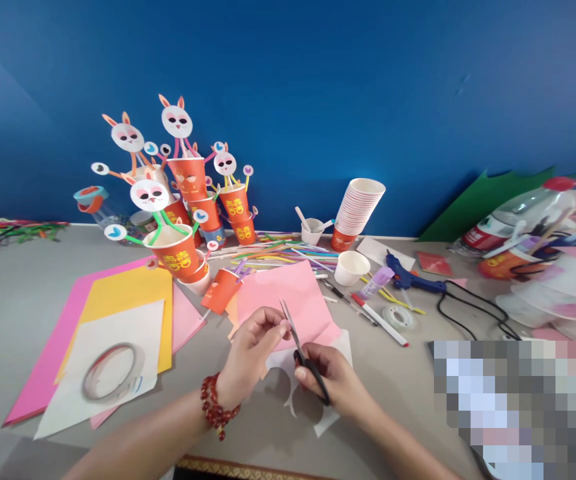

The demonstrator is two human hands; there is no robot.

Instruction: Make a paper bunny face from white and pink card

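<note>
In the head view my right hand (331,377) grips black-handled scissors (294,333), fingers through the handles and the blades pointing up and away. My left hand (261,340), with a red bead bracelet at the wrist, is closed in a pinch beside the blades. Whatever is between its fingertips is too small to make out; a little pink shows there. Under and beyond both hands lies pink paper (303,287). White paper (341,347) with rounded cut-outs lies partly beneath my hands on the grey table.
Rabbit-faced paper cups (173,253) stand stacked at the back left. Coloured sheets (98,293) hold a tape roll (111,373). Behind are pipe cleaners (268,252) and a cup stack (361,207). A blue glue gun (413,277), its cord and a bottle (518,213) occupy the right.
</note>
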